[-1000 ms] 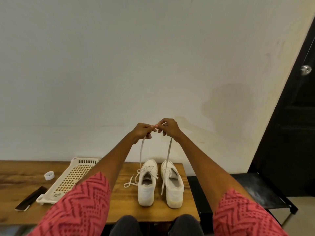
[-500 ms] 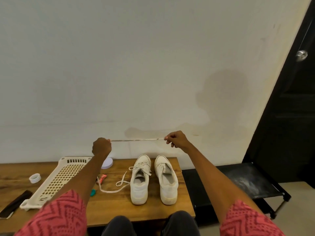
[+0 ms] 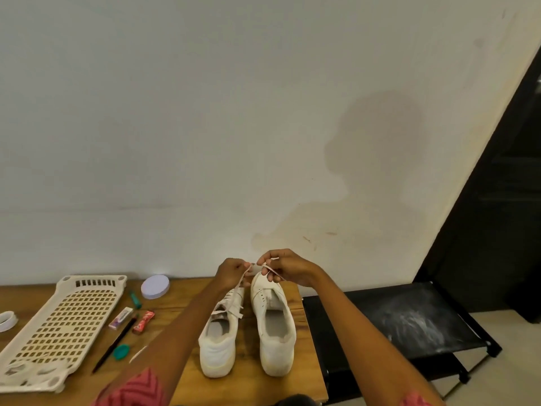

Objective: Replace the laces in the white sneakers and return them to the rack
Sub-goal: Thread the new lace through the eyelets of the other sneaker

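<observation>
Two white sneakers stand side by side on the wooden table (image 3: 257, 385), heels toward me. The left sneaker (image 3: 219, 344) has a lace threaded through it. The right sneaker (image 3: 275, 329) shows bare eyelets. My left hand (image 3: 232, 272) and my right hand (image 3: 285, 268) are close together just above the toe of the right sneaker. Both pinch a flat white lace (image 3: 270, 269) that runs between them. Part of the lace drops from my left hand toward the left sneaker.
A cream perforated plastic rack shelf (image 3: 67, 326) lies on the table's left. Beside it are a round white lid (image 3: 155, 287), a pencil (image 3: 114, 345), a red wrapper (image 3: 143, 322), small green items and a tape roll (image 3: 6, 320). A black low rack (image 3: 409, 320) stands right of the table.
My hands, spread wide with the lace stretched taut half a second ago, have come together and dropped lower over the right sneaker's toe. The view has tilted down.
</observation>
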`<state>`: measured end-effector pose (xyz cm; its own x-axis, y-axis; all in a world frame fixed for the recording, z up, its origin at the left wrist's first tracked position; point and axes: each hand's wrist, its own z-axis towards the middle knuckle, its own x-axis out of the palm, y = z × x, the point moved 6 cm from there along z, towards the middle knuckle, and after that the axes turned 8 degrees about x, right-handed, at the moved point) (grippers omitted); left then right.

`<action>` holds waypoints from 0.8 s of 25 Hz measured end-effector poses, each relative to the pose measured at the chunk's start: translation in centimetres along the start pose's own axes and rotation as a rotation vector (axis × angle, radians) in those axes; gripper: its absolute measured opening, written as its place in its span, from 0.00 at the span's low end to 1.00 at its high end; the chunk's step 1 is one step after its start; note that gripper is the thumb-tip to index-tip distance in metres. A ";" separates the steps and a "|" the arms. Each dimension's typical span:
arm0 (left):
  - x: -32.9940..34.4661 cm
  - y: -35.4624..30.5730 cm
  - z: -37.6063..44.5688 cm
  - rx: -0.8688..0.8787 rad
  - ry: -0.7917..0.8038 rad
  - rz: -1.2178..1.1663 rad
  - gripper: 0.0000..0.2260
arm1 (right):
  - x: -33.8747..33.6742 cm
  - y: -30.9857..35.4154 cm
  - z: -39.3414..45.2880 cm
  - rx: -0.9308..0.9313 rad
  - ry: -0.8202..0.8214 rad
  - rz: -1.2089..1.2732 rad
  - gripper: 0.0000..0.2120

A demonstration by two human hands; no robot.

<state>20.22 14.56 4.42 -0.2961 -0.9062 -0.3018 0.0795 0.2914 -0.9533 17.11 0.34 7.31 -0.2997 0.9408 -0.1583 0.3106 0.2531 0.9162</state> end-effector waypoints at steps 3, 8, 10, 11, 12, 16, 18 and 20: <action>1.0 1.2 0.7 -0.070 -0.038 0.023 0.13 | -2.0 -1.4 0.1 0.000 0.036 0.139 0.14; 5.8 3.1 -0.1 -0.210 0.337 0.011 0.06 | -5.2 -2.8 0.8 -0.124 -0.358 0.302 0.07; 6.4 3.7 0.3 -0.263 0.296 0.104 0.06 | -7.1 -3.0 0.4 -0.155 -0.449 0.656 0.05; 6.5 3.8 0.8 -0.291 0.275 0.132 0.06 | -8.3 -3.0 -0.1 -0.178 -0.489 0.829 0.06; 6.7 3.8 1.3 -0.331 0.305 0.144 0.04 | -9.6 -3.1 -0.6 -0.198 -0.552 0.931 0.07; 8.4 2.9 2.3 -0.611 0.651 -0.074 0.25 | -14.4 -3.9 -1.9 -0.200 -0.901 0.570 0.08; 8.7 3.3 3.6 -0.598 0.452 -0.141 0.25 | -13.7 -4.6 0.0 -0.118 -0.835 0.156 0.07; 8.4 4.8 4.9 -0.496 0.156 0.005 0.15 | -10.7 -6.7 3.1 -0.008 -0.589 -0.197 0.07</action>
<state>22.76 6.87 -2.70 -0.4385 -0.8590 -0.2642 -0.3685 0.4400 -0.8189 21.00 -10.73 1.73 0.1984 0.8434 -0.4992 0.2931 0.4350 0.8514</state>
